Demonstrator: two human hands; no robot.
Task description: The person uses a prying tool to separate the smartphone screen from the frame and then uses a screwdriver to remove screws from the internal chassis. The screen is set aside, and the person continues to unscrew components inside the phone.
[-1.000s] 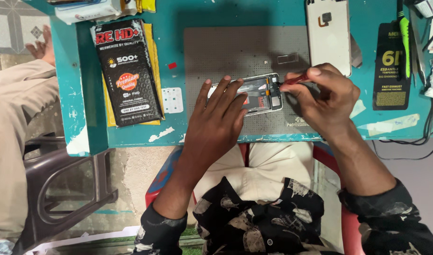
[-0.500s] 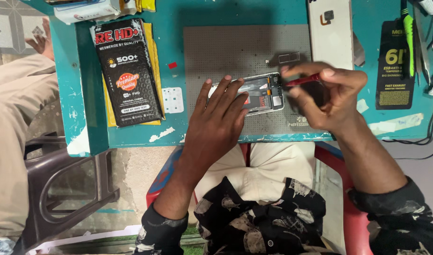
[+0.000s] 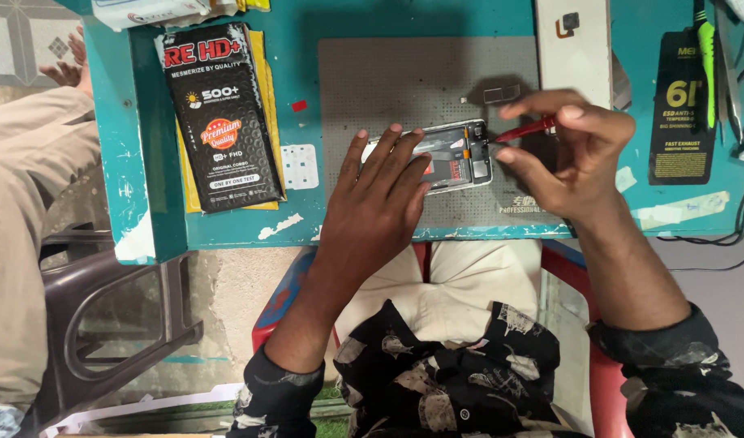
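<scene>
Right hand (image 3: 571, 154) now sits higher and more upright than before, its red screwdriver (image 3: 524, 130) tip brought to the opened phone's (image 3: 457, 154) upper right corner.

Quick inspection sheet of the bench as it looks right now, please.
Surface: teal table, paint chipped, grey work mat on it.
Job's things: opened phone lies on the mat; red tool tip at its upper end.
Clutter: black box, white phone back, black packet.
Hands: left hand pins the phone; right hand grips the tool.
Cables: black cable at right edge.
Surroundings: dark plastic chair, another person's sleeve.
</scene>
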